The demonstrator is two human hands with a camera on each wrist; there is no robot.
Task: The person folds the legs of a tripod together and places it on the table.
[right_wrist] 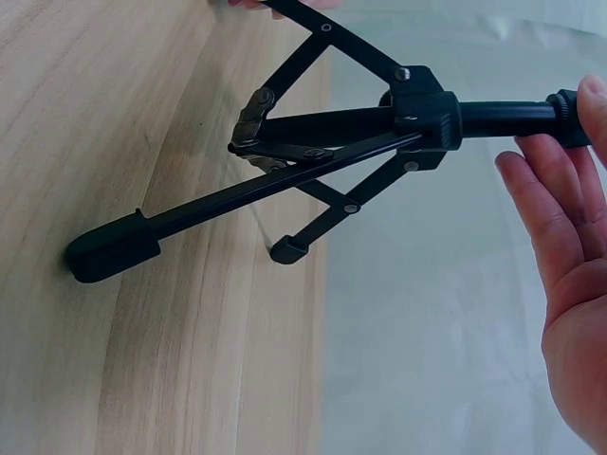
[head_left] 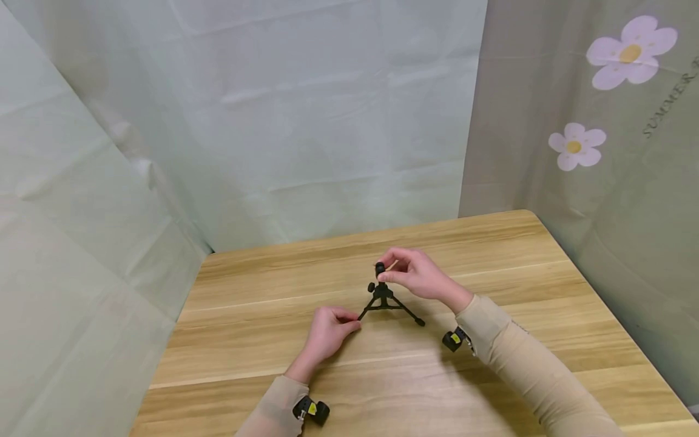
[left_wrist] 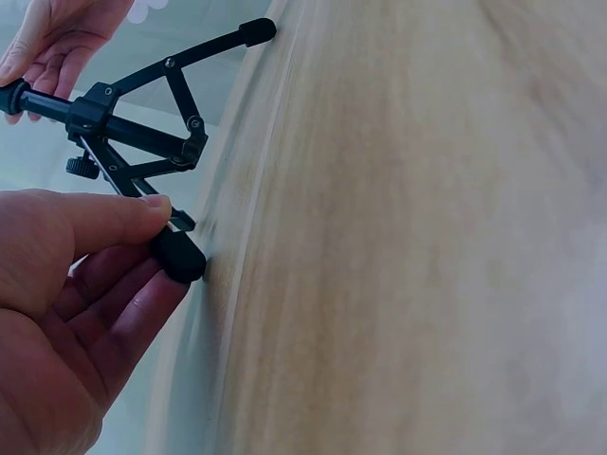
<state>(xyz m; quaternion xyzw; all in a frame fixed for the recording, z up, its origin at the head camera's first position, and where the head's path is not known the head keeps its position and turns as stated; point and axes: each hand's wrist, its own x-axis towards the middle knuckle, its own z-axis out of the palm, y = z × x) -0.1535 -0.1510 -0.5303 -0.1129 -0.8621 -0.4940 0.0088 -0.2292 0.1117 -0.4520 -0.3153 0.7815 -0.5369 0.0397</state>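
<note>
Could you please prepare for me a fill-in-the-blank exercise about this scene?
The left grip pinches one leg of the ____ tripod.
The right grip holds the tripod's top, ____ above the table than the left grip.
In the head view, ____ flowers show on the printed cloth.
Missing words: black; higher; two.

Your left hand [head_left: 327, 332] sits below the centre of the head view, its thumb [left_wrist: 114, 223] and fingers [left_wrist: 133, 318] set in a pinch; the left forearm [head_left: 277, 405] rises from the bottom edge. Your right hand [head_left: 417, 274] is higher and further right, gripping with bent fingers, the right forearm [head_left: 537, 367] slanting up from the lower right.
</note>
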